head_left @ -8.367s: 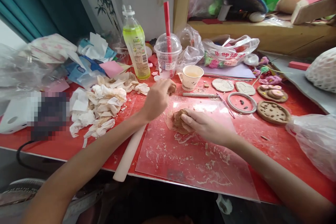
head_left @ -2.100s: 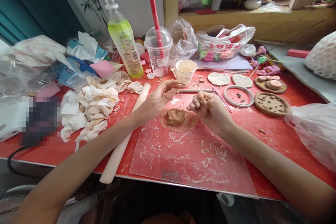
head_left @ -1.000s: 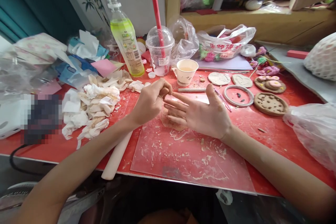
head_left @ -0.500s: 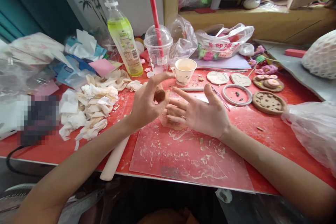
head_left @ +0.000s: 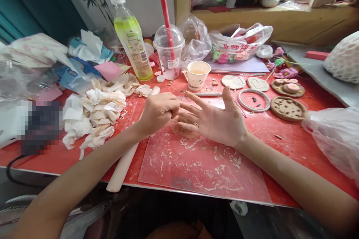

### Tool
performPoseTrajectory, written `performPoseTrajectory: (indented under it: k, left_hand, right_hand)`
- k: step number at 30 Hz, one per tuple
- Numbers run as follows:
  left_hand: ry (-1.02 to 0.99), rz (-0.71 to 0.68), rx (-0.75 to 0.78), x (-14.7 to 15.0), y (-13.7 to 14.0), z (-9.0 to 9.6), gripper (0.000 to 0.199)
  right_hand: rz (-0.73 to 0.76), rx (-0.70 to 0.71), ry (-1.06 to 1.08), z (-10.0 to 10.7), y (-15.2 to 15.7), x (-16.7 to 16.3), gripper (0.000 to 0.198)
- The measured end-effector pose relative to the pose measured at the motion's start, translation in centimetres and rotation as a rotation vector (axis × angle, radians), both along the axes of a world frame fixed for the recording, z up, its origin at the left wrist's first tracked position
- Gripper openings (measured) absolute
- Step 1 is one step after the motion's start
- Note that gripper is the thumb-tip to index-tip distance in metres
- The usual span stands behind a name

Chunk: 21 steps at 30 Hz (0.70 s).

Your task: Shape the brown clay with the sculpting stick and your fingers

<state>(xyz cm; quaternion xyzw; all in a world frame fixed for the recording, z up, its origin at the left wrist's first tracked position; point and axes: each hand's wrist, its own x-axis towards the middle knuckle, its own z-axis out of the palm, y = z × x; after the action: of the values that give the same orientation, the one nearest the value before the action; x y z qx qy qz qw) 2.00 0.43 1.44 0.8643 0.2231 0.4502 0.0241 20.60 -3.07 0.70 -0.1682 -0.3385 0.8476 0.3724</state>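
My left hand [head_left: 161,114] is closed with its fingers curled, just against the fingertips of my right hand; what it grips, if anything, is hidden. Palm up and fingers spread, my right hand [head_left: 217,121] holds nothing, and bits of clay stick to its thumb. Beneath the fingers lies a flat piece of clay [head_left: 183,130], partly covered by them. It rests on a clear sheet [head_left: 202,171] strewn with clay scraps. A pale rolling pin [head_left: 123,168] slants along the left of the sheet, passing behind my left hand.
A paper cup [head_left: 198,76] with liquid, a domed plastic cup [head_left: 169,54] and a green drink bottle [head_left: 133,46] stand behind. Crumpled tissues [head_left: 98,114] lie left. To the right are a ring [head_left: 254,111], a round clay piece [head_left: 288,108] and a plastic bag [head_left: 333,138].
My left hand has closed: its thumb and forefinger, earlier curved apart around a brown spot, are now curled in. My right hand stays nearly in place, still spread.
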Motion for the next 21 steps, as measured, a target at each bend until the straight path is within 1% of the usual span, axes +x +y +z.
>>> performPoseTrajectory:
  k: [2, 4, 6, 9, 11, 13, 15, 17, 19, 21]
  left_hand:
    - [0.053, -0.029, -0.127, -0.2, 0.0, -0.1, 0.022]
    - [0.063, -0.022, -0.220, -0.3, -0.1, 0.0, 0.020]
    - [0.052, -0.025, -0.261, -0.2, -0.3, 0.1, 0.021]
    - [-0.008, -0.047, -0.264, 0.2, -0.9, 0.7, 0.024]
    - [0.019, -0.118, -0.309, 0.8, -1.5, 1.0, 0.033]
    - [0.167, -0.193, -0.363, 1.5, -2.1, 1.1, 0.055]
    - [0.344, -0.162, -0.384, 1.9, -2.4, 0.8, 0.069]
    - [0.436, -0.080, -0.361, 2.1, -2.2, 0.3, 0.073]
    - [0.418, -0.017, -0.329, 1.8, -1.6, -0.1, 0.076]
    - [0.344, 0.003, -0.278, 1.4, -1.0, -0.3, 0.080]
  right_hand:
    - [-0.005, -0.018, 0.000, -0.1, 0.0, 0.0, 0.080]
    - [-0.002, -0.030, 0.012, -0.2, 0.0, 0.0, 0.079]
    - [0.002, -0.031, 0.033, -0.2, 0.0, 0.0, 0.078]
    - [0.010, -0.024, 0.062, -0.4, 0.1, -0.1, 0.079]
    - [0.004, -0.011, 0.077, -0.5, 0.2, -0.2, 0.081]
    - [-0.008, 0.005, 0.071, -0.7, 0.4, -0.2, 0.081]
    - [-0.015, 0.017, 0.051, -0.8, 0.6, -0.3, 0.078]
    - [-0.018, 0.010, 0.022, -0.8, 0.7, -0.3, 0.073]
    - [-0.048, -0.006, -0.005, -0.8, 0.6, -0.3, 0.063]
    - [-0.104, -0.009, -0.021, -0.8, 0.4, -0.3, 0.047]
